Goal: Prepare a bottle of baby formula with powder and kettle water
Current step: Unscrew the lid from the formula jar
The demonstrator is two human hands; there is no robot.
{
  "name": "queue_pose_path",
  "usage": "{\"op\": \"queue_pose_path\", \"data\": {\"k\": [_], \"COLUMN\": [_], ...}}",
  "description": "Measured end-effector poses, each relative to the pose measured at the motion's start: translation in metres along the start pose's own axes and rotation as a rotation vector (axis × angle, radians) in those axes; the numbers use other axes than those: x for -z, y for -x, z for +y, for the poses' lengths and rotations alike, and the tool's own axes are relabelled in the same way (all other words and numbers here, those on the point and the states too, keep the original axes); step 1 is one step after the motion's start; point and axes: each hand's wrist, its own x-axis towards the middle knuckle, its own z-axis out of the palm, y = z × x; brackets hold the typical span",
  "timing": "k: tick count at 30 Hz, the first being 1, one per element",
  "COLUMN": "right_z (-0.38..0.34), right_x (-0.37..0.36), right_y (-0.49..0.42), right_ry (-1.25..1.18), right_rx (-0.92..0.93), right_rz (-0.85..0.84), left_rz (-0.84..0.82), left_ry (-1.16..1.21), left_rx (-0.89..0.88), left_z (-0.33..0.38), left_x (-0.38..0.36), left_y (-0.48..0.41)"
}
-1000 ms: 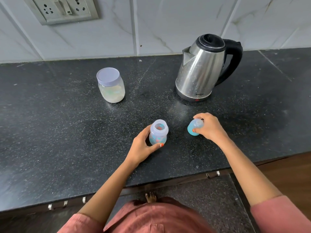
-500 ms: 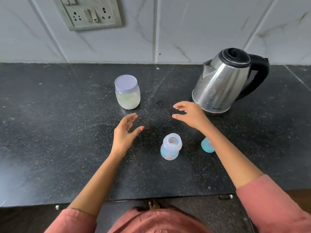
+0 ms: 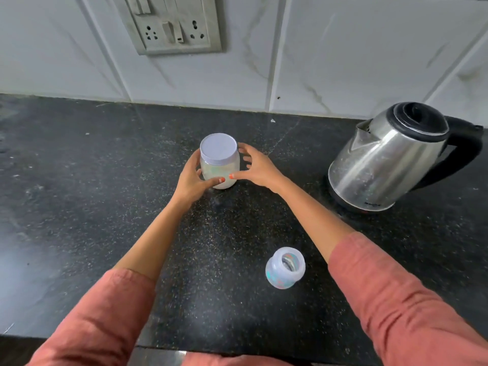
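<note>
A clear powder jar [image 3: 220, 171] with a pale lilac lid stands upright in the middle of the black counter [image 3: 79, 207]. My left hand [image 3: 191, 182] wraps its left side, thumb across the front. My right hand [image 3: 260, 167] is at the jar's right side with fingers spread; its thumb tip touches the jar's front and the other fingers stand slightly off it. The small baby bottle [image 3: 285, 268], uncapped and mouth up, stands nearer to me beside my right forearm. The steel kettle [image 3: 390, 159] with a black lid and handle sits at the right. The bottle's teal cap is hidden.
A white tiled wall with a switch and socket plate [image 3: 171, 25] rises behind the counter. The counter's front edge [image 3: 158, 348] runs just below my sleeves.
Both hands have left the bottle and cap and reached forward to the powder jar; my left hand has closed around it. The view has tilted forward and left.
</note>
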Motion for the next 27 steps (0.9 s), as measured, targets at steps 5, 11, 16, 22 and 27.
{"op": "queue_pose_path", "data": {"k": [5, 11, 16, 22, 27], "right_z": [-0.003, -0.017, -0.037, -0.063, -0.063], "right_x": [-0.006, -0.009, -0.001, -0.018, -0.045], "right_y": [-0.005, 0.015, 0.049, 0.096, 0.125], "right_ry": [-0.135, -0.043, 0.016, 0.027, 0.012], "right_rx": [-0.013, -0.003, -0.016, -0.059, -0.102], "right_rz": [0.006, -0.011, -0.026, -0.032, -0.013], "left_rz": [-0.024, -0.021, -0.043, -0.087, -0.146], "left_ry": [-0.052, -0.059, -0.030, -0.037, -0.018], "left_rx": [0.005, -0.037, -0.073, -0.114, -0.104], "left_z": [0.006, 0.017, 0.032, 0.034, 0.020], "left_x": [0.001, 0.010, 0.018, 0.040, 0.052], "left_y": [-0.004, 0.023, 0.052, 0.094, 0.124]}}
